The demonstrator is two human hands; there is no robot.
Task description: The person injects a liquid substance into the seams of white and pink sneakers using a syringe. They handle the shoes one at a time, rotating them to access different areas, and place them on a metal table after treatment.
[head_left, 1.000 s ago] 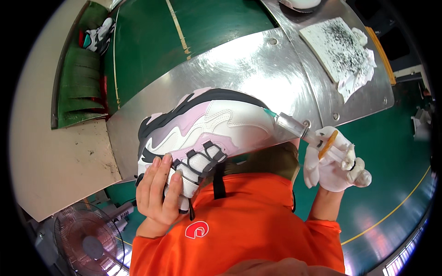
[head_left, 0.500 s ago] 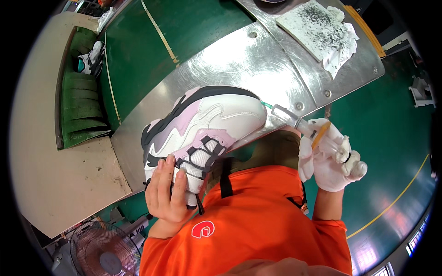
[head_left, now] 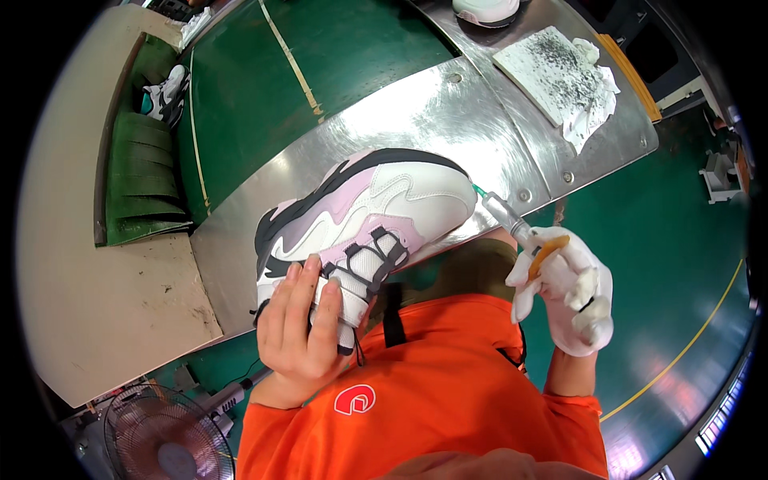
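A white, pink and dark grey sneaker [head_left: 376, 216] lies on its side over the near edge of a shiny metal table [head_left: 416, 128]. My left hand [head_left: 300, 324], bare, grips it at the laced tongue end. My right hand [head_left: 572, 300] wears a white glove and is closed around a clear syringe-like applicator [head_left: 512, 224]. The applicator's thin green tip touches the sneaker's toe. A small orange strip sticks out between the gloved fingers.
A dirty white pad with a crumpled cloth [head_left: 564, 72] lies at the table's far right. Another shoe [head_left: 484, 10] sits at the top edge. A green conveyor belt [head_left: 320, 56] runs behind, with a sneaker [head_left: 164, 92] at far left. A fan [head_left: 156, 436] stands below left.
The view has shifted a little. My right hand has brought the applicator's tip up to the toe. My left hand keeps the same grip on the sneaker.
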